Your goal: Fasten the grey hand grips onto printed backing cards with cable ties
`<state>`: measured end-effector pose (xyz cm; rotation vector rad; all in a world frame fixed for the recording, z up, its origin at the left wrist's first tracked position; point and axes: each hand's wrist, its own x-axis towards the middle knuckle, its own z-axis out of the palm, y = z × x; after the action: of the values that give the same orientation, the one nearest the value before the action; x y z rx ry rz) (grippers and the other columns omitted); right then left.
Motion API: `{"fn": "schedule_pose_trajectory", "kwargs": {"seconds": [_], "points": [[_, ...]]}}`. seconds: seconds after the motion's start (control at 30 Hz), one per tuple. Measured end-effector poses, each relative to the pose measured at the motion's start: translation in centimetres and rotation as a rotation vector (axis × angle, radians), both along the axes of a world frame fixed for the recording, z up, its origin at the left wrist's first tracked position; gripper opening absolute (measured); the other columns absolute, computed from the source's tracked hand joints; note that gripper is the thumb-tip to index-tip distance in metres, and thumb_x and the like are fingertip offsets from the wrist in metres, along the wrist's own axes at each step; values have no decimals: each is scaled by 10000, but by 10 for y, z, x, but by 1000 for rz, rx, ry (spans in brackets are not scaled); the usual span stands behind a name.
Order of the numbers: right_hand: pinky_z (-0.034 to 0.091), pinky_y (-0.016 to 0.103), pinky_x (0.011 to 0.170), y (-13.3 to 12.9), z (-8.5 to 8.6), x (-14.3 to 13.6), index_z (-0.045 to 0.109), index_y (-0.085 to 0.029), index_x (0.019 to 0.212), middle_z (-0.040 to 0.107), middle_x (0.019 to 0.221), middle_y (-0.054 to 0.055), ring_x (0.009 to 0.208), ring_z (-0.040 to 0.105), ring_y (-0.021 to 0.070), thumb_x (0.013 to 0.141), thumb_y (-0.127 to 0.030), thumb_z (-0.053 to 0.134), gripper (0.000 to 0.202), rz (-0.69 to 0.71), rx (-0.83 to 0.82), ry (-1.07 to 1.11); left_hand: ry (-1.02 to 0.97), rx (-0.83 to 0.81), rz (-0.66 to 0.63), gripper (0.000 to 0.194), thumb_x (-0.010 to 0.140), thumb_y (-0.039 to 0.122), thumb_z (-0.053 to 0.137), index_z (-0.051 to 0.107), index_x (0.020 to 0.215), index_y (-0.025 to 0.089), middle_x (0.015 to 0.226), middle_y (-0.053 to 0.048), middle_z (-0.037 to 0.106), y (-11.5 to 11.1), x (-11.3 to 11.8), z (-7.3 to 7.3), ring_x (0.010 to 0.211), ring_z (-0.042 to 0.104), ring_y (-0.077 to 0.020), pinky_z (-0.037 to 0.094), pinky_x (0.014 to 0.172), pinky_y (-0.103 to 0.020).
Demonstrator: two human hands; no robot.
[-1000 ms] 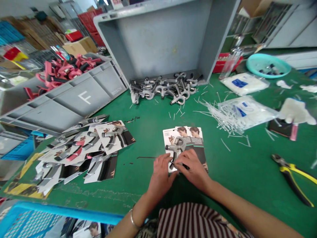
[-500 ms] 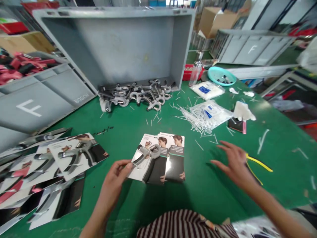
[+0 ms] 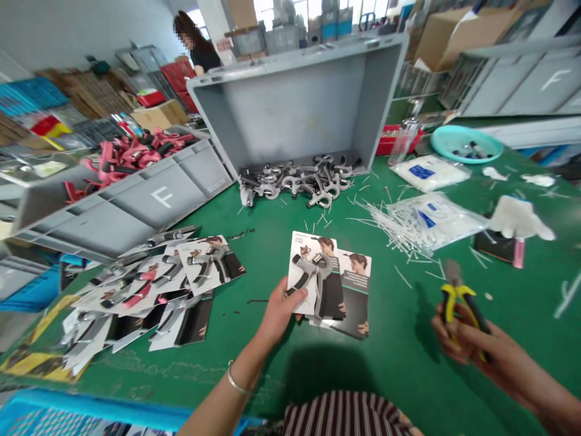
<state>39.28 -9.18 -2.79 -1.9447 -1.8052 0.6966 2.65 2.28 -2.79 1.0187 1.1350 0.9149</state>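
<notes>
My left hand (image 3: 278, 312) pinches the left edge of a printed card (image 3: 333, 287) that carries a grey-and-black hand grip exerciser (image 3: 302, 280), with the thumb lying over the front. This card is lifted and overlaps a second printed card (image 3: 356, 312) lying on the green table. On the right, my right hand (image 3: 463, 339) is closed round the yellow-and-black handles of a pair of cutting pliers (image 3: 454, 278), jaws pointing away from me. White cable ties (image 3: 394, 227) are strewn beyond the pliers, spilling beside a clear bag (image 3: 442, 221).
Grey hand grips (image 3: 295, 181) lie heaped in a tipped grey crate (image 3: 290, 109). Carded grips (image 3: 149, 284) are piled at left, before a crate of pink grips (image 3: 131, 157). A glove (image 3: 517, 215) and turquoise dish (image 3: 467, 145) lie right. Another person (image 3: 200, 45) is behind.
My right hand was spread beside the pliers on the table and now grips them, raised. My left hand has lifted and tilted the carded hand grip. The camera view has turned left.
</notes>
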Motion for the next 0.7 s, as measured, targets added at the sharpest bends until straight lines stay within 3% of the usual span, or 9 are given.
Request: {"fn": "schedule_pose_trajectory", "kwargs": {"seconds": [0.07,0.13,0.2,0.27,0.37,0.53,0.7], "points": [[518,388,625,20,9,-39,603,-215,1191,659,789,134,644,642,242,983,-522,307,475,112,-115,179,56,39,2,336,792,356,680,598,1041,147,682,38,590,-4,-1,7,480,484,-81,377,413,-186],[535,404,772,40,15,-66,526,-250,1307,661,991,113,849,644,260,964,-467,428,417,228,-7,82,97,67,-4,370,795,374,686,608,1085,158,833,0,661,-9,-3,15,609,573,-114,446,510,-203],[500,445,880,57,18,-82,394,-274,1447,617,1148,113,987,591,278,935,-368,508,533,344,163,-134,122,81,-13,397,801,403,686,614,1110,164,966,-34,693,-13,-5,20,760,630,-162,501,652,-246],[470,476,901,69,21,-90,296,-276,1514,586,1197,129,1020,547,302,897,-276,550,667,428,269,-331,142,88,-16,408,812,422,677,617,1123,164,1032,-56,702,-16,-7,21,857,647,-198,512,755,-290],[444,492,883,79,25,-95,298,-270,1520,558,1226,153,1034,506,333,854,-198,571,724,468,329,-509,204,129,-18,385,830,424,659,621,1118,170,1075,-67,701,-16,-9,19,937,641,-225,498,830,-323],[419,479,855,83,35,-103,313,-247,1516,546,1239,173,1041,483,354,822,-186,577,745,481,353,-558,390,238,-113,325,857,402,624,638,1088,174,1030,-57,694,-12,-5,22,953,614,-237,463,862,-341],[401,457,836,90,40,-106,330,-276,1504,569,1226,156,1019,504,348,811,-228,608,748,544,352,-559,436,251,-187,329,865,416,603,641,1082,172,1017,-57,690,-8,-2,26,943,611,-245,454,831,-330]]}}
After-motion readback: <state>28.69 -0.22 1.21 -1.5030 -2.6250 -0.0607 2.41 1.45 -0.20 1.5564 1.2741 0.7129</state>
